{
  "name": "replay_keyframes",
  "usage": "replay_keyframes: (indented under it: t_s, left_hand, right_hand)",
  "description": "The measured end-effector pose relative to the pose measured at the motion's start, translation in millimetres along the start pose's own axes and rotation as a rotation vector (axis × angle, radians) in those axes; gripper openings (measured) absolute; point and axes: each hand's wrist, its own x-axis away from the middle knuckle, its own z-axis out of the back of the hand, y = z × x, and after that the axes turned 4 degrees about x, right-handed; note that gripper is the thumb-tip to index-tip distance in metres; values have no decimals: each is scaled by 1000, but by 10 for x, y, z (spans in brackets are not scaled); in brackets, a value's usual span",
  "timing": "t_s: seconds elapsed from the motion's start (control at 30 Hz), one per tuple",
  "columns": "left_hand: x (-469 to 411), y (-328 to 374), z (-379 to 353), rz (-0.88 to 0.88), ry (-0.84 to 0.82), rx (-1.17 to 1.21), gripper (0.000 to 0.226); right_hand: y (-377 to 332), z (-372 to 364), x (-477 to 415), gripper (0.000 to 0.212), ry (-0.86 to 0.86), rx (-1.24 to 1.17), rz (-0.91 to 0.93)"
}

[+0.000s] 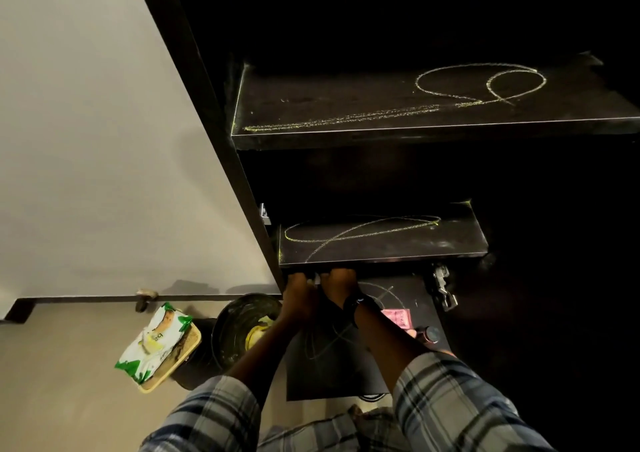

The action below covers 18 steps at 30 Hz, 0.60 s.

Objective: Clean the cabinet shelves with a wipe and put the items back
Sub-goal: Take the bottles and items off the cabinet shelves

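A dark cabinet stands open with chalk scribbles on its shelves. The upper shelf [346,112] and the middle shelf [460,240] carry yellowish chalk loops. Both my hands reach under the front edge of the middle shelf, over the bottom shelf [408,296], which is also scribbled. My left hand [298,290] and my right hand [337,283] are side by side, fingertips hidden under the shelf edge. A small white bit [316,280] shows between them; I cannot tell whether it is a wipe. A green and white wipes pack [154,342] lies on the floor at the left.
A dark round pot [239,327] with yellow bits inside stands on the floor beside the cabinet. The wipes pack rests on a tan board [183,354]. A pink note [398,316] and a small bottle [429,334] lie on the bottom shelf. A metal hinge [443,287] sits at the right.
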Motion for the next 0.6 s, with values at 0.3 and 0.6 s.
replay_keyframes:
  t_s: [0.3, 0.6]
  left_hand:
    - [199, -56, 116, -143, -23, -74, 29]
    - [543, -294, -263, -351, -129, -125, 62]
  right_hand:
    - [261, 13, 441, 25, 162, -224, 4]
    - [908, 196, 954, 52, 402, -82, -59]
